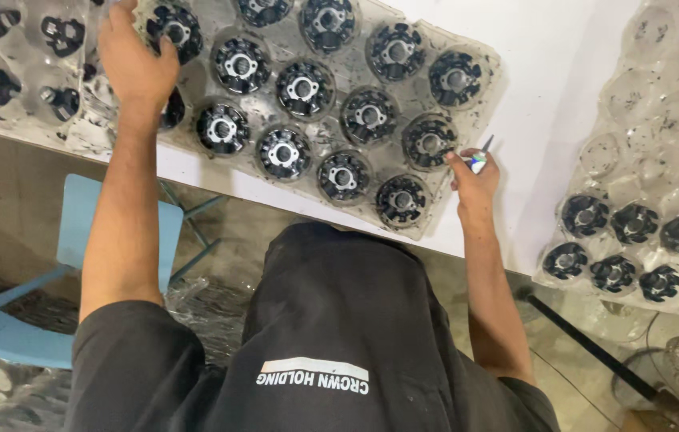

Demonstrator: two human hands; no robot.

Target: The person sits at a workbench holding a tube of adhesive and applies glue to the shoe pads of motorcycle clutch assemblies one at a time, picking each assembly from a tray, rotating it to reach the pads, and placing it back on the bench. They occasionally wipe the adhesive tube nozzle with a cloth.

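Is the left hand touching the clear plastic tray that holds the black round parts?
Touching. The head view shows the left hand lying flat on the clear plastic tray, its fingers covering one black round part; no gap shows.

A small workshop: clear plastic trays (pixel 467 120) of identical black round parts (pixel 304 88) cover a white workbench (pixel 547 96).

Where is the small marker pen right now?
In the head view, right of centre: the marker pen is in the right hand, beside the clear tray's lower right corner.
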